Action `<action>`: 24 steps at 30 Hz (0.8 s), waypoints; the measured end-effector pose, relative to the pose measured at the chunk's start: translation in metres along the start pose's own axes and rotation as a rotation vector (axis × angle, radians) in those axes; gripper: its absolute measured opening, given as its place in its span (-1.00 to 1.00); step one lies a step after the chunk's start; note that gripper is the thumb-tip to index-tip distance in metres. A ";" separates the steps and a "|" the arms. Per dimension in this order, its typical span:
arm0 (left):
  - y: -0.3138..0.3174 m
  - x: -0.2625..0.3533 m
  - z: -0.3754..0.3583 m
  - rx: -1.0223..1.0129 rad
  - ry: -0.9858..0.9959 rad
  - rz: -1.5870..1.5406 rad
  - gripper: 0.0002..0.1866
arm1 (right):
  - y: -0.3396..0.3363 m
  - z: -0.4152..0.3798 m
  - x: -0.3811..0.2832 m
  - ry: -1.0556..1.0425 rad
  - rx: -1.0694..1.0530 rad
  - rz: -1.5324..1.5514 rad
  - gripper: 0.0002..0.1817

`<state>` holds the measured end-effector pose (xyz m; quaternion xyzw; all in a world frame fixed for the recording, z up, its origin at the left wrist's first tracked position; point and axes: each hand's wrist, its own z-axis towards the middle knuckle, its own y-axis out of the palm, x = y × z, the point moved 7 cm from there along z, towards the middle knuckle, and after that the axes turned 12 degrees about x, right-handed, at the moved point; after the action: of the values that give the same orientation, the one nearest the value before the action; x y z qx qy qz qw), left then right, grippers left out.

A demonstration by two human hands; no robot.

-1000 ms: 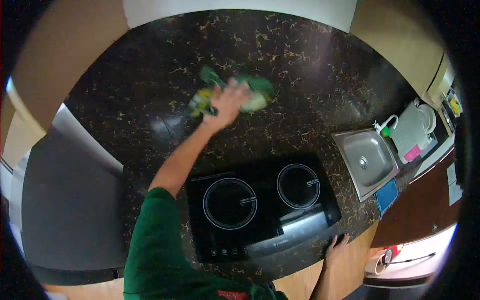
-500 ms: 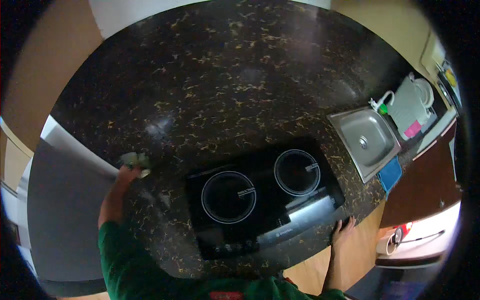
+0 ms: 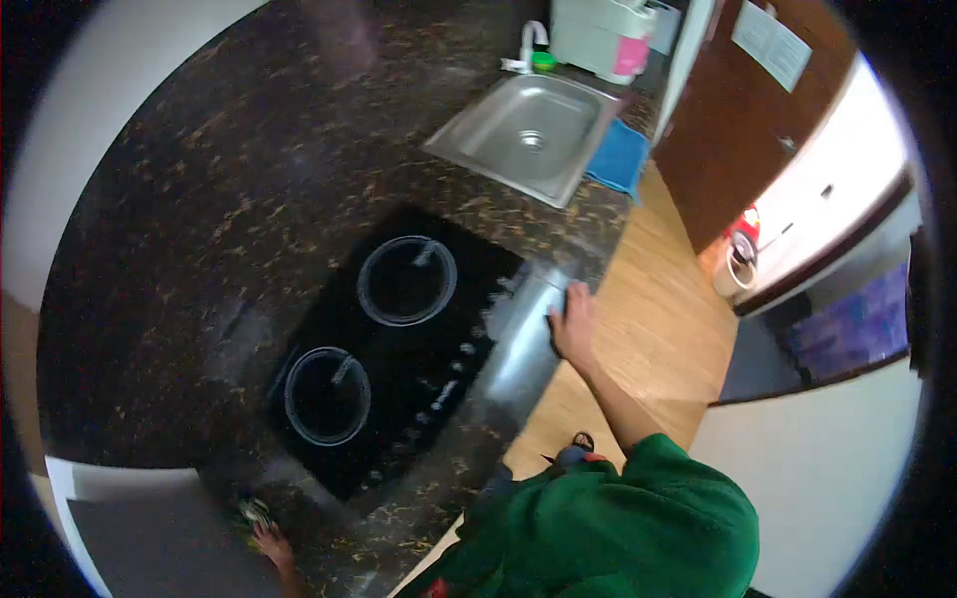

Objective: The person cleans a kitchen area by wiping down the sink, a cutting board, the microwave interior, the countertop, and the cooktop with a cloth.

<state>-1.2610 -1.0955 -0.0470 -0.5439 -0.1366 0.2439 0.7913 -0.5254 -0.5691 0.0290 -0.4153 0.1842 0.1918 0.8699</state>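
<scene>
At the lower left, my left hand is closed over a crumpled cloth on the dark marbled countertop. A pale panel stands just left of that hand. My right hand lies on the counter's front edge with its fingers apart, holding nothing, beside the black two-ring induction cooktop. The cooktop sits in the counter between my two hands.
A steel sink with a white faucet lies beyond the cooktop. A blue cloth hangs by it, near a dish rack. A brown door and a bin are at the right.
The view has turned toward the right, so the cooktop and sink appear rotated and shifted left. My left hand and the cloth are now lower in view, nearer the counter's front.
</scene>
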 end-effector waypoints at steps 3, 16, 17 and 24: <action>-0.037 0.084 -0.060 -0.099 -0.060 0.184 -0.52 | -0.031 -0.012 0.008 0.018 -0.061 0.328 -0.38; -0.152 0.608 -0.003 0.085 0.085 -0.504 -0.72 | -0.195 -0.089 0.272 0.610 -0.168 0.590 -0.44; -0.158 0.637 0.024 0.060 -0.015 -0.595 -0.74 | -0.204 -0.078 0.283 0.607 -0.135 0.611 -0.45; -0.183 0.812 0.265 0.259 0.033 -0.967 -0.64 | -0.231 -0.019 0.370 0.631 0.075 0.574 -0.48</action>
<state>-0.6596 -0.5042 0.1808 -0.3193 -0.3294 -0.1446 0.8767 -0.0982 -0.6517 -0.0095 -0.3534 0.5563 0.2828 0.6968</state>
